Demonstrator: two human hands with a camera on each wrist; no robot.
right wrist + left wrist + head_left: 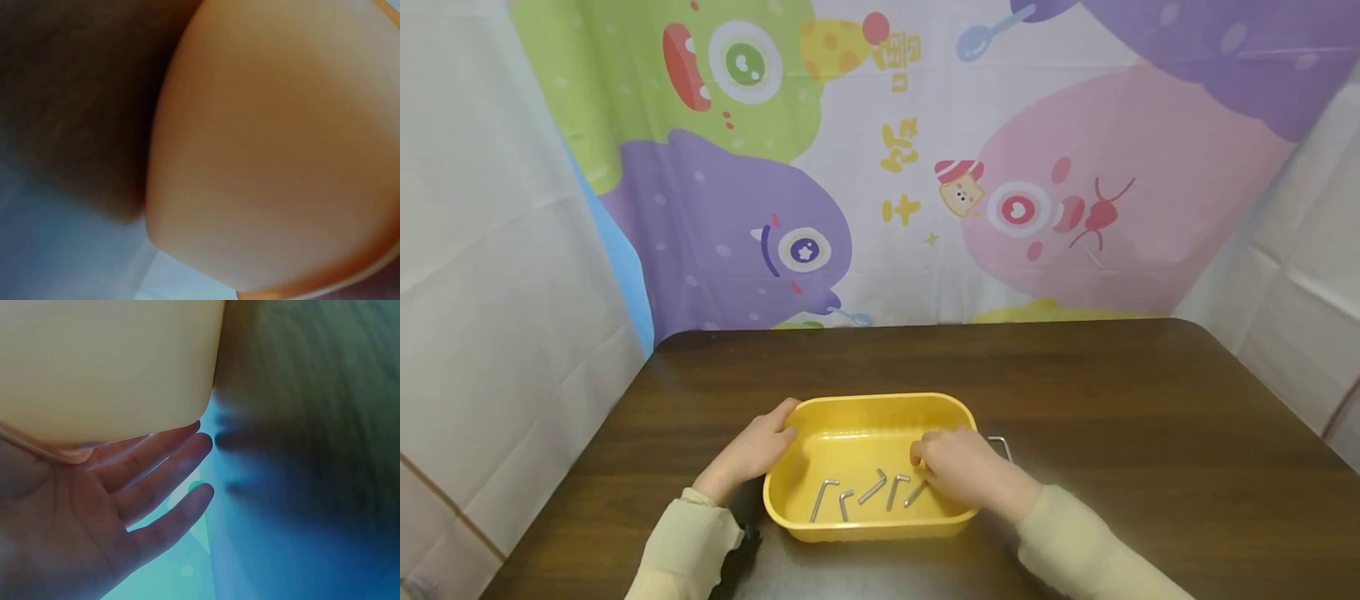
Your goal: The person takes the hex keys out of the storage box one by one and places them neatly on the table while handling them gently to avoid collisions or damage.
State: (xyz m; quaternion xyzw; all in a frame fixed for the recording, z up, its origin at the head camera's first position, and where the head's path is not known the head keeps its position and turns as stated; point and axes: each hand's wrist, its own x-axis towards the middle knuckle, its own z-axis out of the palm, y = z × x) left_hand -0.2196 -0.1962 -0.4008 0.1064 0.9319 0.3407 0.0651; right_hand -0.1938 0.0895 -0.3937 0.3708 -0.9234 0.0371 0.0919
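Observation:
A yellow tray (880,532) stands on the dark table with several metal hex keys (872,487) lying along its near side. My left hand (758,446) holds the tray's left end, thumb over the rim. In the left wrist view its fingers (165,459) spread along the outside of the tray wall (119,369). My right hand (962,467) reaches over the right rim into the tray, fingers bent downward. One hex key (914,495) shows partly from under this hand; I cannot tell whether the fingers hold anything. The right wrist view shows mainly the tray's outer wall (269,144).
Outside the tray, just right of my right hand, another hex key (1002,443) lies on the wooden table (1120,417). A cloth with cartoon monsters (910,250) hangs behind the table's far edge. Pale sheets (497,292) hang at both sides.

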